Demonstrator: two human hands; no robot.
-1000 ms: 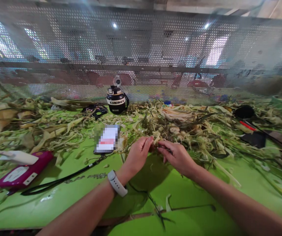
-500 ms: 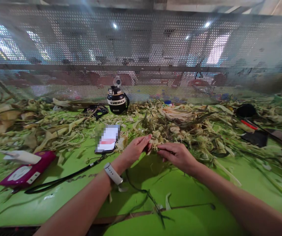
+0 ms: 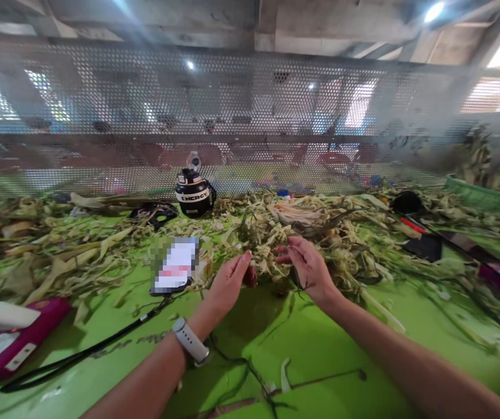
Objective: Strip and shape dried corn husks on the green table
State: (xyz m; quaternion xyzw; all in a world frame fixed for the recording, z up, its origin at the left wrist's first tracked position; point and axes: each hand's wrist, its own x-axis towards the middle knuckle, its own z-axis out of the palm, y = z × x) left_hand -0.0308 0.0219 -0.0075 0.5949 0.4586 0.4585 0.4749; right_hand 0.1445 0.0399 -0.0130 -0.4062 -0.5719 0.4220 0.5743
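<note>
My two hands hover at the near edge of a heap of dried leaves and husks (image 3: 320, 233) on a bright green table (image 3: 328, 343). My left hand (image 3: 229, 282), with a white watch (image 3: 190, 340) on its wrist, has its fingers stretched up toward the heap and holds nothing that I can see. A little higher, my right hand (image 3: 307, 266) faces it, fingertips pinched on a thin dried strand of the heap, and a dark stem hangs below its palm. The hands are a short gap apart.
A phone (image 3: 175, 266) on a black lanyard (image 3: 84, 352) lies left of my hands. A black jug (image 3: 193, 195) stands at the back by a perforated metal screen (image 3: 250, 116). A magenta case (image 3: 10, 343) lies far left; dark tools (image 3: 424, 244) and a green basket (image 3: 485, 195) are at right.
The camera has tilted up and turned right. Both hands lifted slightly off the heap and drew apart; the right hand rose and turned its palm leftward.
</note>
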